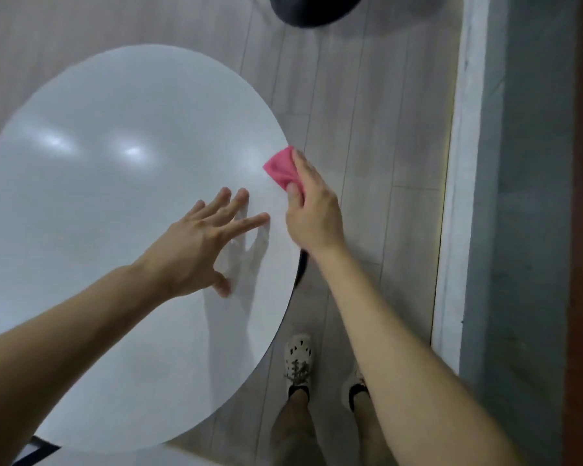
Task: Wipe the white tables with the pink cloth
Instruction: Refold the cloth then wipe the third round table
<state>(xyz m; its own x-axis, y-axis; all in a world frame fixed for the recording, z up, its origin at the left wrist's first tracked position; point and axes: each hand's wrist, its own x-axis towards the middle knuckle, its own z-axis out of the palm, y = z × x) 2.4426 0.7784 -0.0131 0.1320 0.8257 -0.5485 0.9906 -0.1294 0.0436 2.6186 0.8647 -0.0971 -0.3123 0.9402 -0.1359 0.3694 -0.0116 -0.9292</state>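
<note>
One pink cloth point(281, 169), center-right at the white table point(115, 230) rim, bunched in right hand point(312, 213)'s pinch; soft, light, best held wadded. Left hand point(196, 250) splayed open, fingertips on tabletop.

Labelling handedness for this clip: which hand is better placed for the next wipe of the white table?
Right. The right hand pinches the pink cloth at the right edge of the white table; the left hand is spread over the top, holding nothing.
</note>
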